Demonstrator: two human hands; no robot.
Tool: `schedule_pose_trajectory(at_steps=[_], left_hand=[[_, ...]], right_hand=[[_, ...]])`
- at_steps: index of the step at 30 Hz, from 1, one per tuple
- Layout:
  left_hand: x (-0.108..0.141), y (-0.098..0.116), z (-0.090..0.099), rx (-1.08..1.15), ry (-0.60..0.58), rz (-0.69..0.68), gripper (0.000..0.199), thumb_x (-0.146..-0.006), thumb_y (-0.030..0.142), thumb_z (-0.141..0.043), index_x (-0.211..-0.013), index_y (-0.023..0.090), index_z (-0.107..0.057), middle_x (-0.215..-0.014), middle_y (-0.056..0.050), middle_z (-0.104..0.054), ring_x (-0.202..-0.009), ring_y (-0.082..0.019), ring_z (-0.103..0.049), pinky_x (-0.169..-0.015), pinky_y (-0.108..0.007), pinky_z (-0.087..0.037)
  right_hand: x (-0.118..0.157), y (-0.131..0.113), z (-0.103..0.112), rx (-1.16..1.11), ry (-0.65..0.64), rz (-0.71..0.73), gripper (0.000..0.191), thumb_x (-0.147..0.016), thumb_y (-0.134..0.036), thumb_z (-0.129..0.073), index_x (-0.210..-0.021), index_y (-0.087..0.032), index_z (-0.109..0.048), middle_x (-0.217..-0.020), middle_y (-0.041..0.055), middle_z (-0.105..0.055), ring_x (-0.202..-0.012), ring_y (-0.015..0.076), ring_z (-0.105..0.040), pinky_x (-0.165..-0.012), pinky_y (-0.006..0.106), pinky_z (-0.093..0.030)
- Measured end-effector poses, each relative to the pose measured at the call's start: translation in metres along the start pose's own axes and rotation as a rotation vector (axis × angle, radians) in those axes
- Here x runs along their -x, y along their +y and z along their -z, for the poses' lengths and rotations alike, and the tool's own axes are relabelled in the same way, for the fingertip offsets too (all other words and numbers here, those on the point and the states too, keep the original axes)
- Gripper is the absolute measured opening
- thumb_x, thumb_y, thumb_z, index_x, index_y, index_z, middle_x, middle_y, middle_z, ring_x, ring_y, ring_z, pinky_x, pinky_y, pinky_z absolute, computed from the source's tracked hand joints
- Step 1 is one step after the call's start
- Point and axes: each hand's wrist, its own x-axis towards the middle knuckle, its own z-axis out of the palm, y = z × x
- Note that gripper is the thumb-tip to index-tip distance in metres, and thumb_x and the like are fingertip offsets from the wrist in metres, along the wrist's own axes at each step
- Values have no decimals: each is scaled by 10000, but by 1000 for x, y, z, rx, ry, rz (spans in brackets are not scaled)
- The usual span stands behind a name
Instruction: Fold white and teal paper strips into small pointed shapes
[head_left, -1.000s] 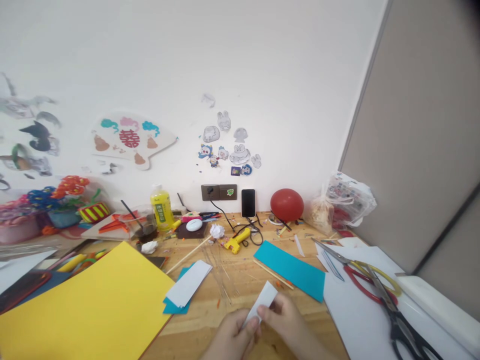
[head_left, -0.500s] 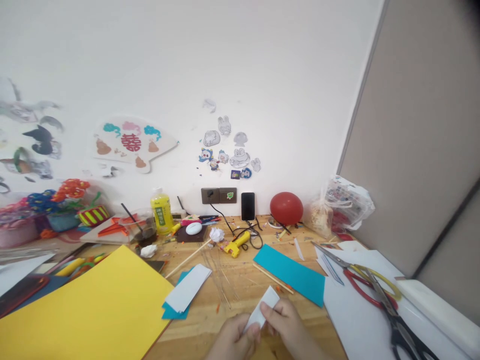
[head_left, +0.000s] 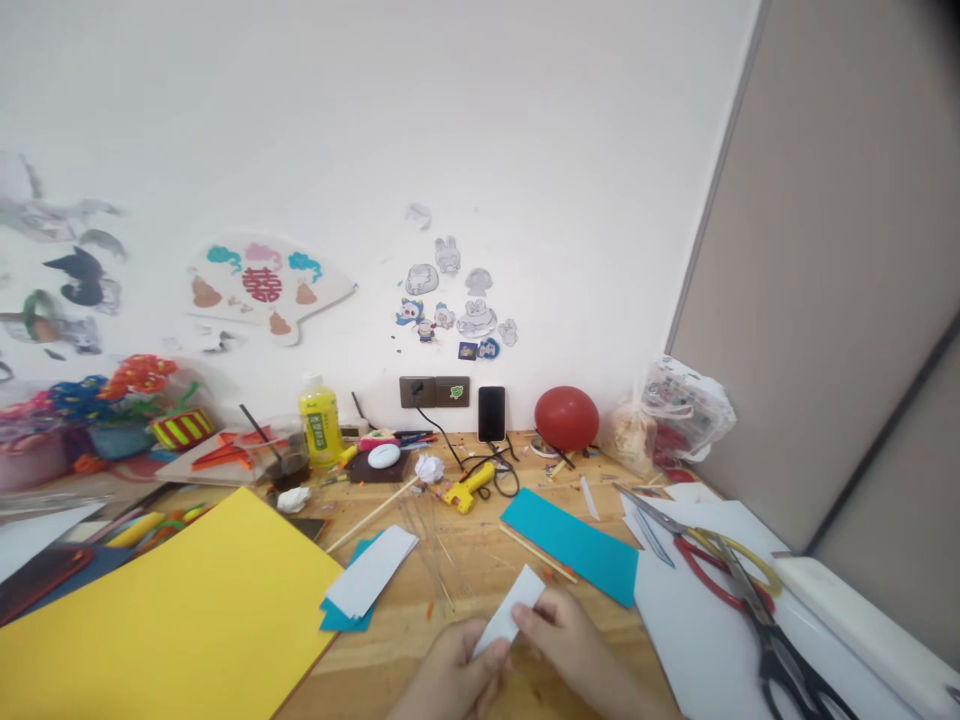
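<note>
The fingers (head_left: pixel 492 655) of the left hand (head_left: pixel 448 670) and those of the right hand (head_left: pixel 570 642) both pinch one white paper strip (head_left: pixel 504 618), held over the bare wood of the table (head_left: pixel 405 650) at its near side. The left thumb presses flat on the strip's near end, with the other left fingers curled behind and below it. The right thumb lies on the upper face close to the right long edge, roughly midway along, its fellow fingers tucked underneath and partly hidden. The strip slants between the two thumbs, its far end clear of the fingers and pointing to the table's back edge, a little rightward. Whether it is a single layer or folded, I cannot tell, nor whether the hands touch the wood. Left of the hands, a stack of white strips (head_left: pixel 375 570) rests on blue paper pieces (head_left: pixel 352 617), beside a large yellow sheet (head_left: pixel 180 600) that spreads toward the table's left side. Beyond the right hand lies a blue paper rectangle (head_left: pixel 574 548), with a wooden stick (head_left: pixel 538 554) along its near edge. Toward the table's right edge, black-handled scissors (head_left: pixel 761 605) lie across white sheets (head_left: pixel 697 640). A yellow glue gun (head_left: pixel 469 490) sits nearer the back edge.
</note>
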Motion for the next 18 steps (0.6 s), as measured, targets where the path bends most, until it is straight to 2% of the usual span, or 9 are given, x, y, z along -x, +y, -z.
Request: schedule_pose_trajectory(at_steps=[2, 5, 10, 15, 18], left_hand=[[3, 3, 0, -28, -35, -19, 478, -620, 647, -477, -650, 170, -458, -354, 101, -415, -276, -34, -238, -319, -179, -143], [5, 6, 1, -54, -84, -19, 451, -615, 608, -521, -693, 166, -477, -440, 66, -511, -306, -36, -300, -341, -169, -185], [3, 4, 1, -91, -35, 53, 442, -637, 600, -495, -741, 170, -480, -386, 79, -493, -272, -51, -328, -350, -170, -216], [-1, -2, 6, 10, -134, 89, 488, -594, 644, -504, -680, 167, -452, -408, 29, -556, -265, -58, -383, -318, -163, -246], [-1, -3, 9, 114, -136, 56, 489, -676, 632, -426, -744, 149, -469, -499, -19, -621, -295, -69, -446, -325, -166, -280]], right_hand=[[3, -1, -9, 2, -4, -18, 460, -662, -597, -491, -506, -171, -415, -473, -55, -358, -453, 83, -330, -435, 201, -254], [3, -2, -9, -4, 29, 8, 436, -670, -568, -496, -513, -169, -414, -488, -50, -357, -468, 85, -320, -438, 203, -246], [0, -7, -2, 16, 81, 30, 456, -644, -577, -508, -463, -185, -361, -465, -60, -295, -451, 81, -269, -438, 216, -234], [-6, -3, 12, 14, 254, 6, 477, -642, -621, -474, -484, -205, -303, -467, -66, -280, -461, 89, -269, -447, 222, -232], [-6, -2, 20, 42, 309, -10, 471, -665, -611, -460, -482, -204, -311, -463, -65, -292, -469, 96, -297, -461, 227, -243]])
